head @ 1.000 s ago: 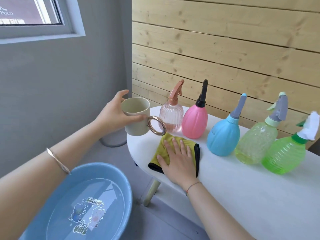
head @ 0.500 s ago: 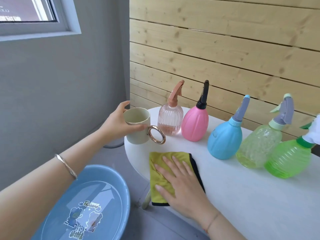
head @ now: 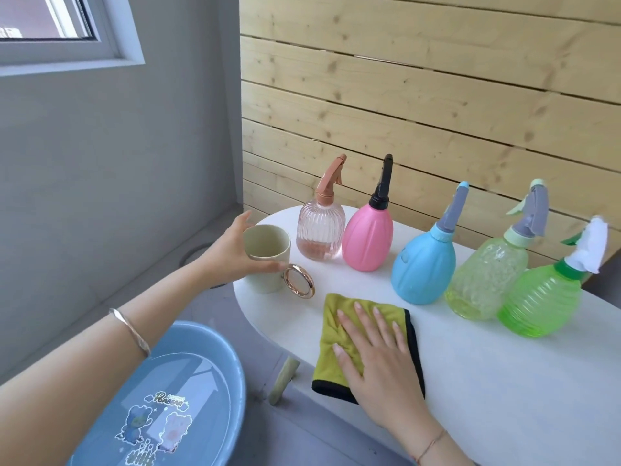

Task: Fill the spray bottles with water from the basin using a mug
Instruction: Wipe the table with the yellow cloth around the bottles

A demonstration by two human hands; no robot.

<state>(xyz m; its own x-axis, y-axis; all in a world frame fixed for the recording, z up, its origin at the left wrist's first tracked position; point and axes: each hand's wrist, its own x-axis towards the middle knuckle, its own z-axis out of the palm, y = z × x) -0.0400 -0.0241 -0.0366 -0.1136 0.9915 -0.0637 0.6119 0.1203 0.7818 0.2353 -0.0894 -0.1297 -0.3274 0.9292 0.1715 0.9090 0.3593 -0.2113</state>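
Note:
My left hand (head: pixel 232 252) grips a cream mug (head: pixel 267 258) with a round gold handle, which rests at the left end of the white table (head: pixel 504 381). My right hand (head: pixel 373 358) lies flat, fingers spread, on a yellow-green cloth (head: pixel 331 334) near the table's front edge. Several spray bottles stand in a row behind: clear pink (head: pixel 321 232), opaque pink (head: pixel 368 238), blue (head: pixel 423 264), pale yellow-green (head: pixel 487 280) and bright green (head: pixel 541 301), all with their spray heads on. A blue basin (head: pixel 168 398) holding water sits on the floor at lower left.
A wooden slat wall stands right behind the bottles. A grey wall and a window are at the left. A table leg (head: pixel 284 381) shows between the basin and the table.
The mug has come down from the air onto the table's left end. My right hand has slid the cloth toward the front edge of the table.

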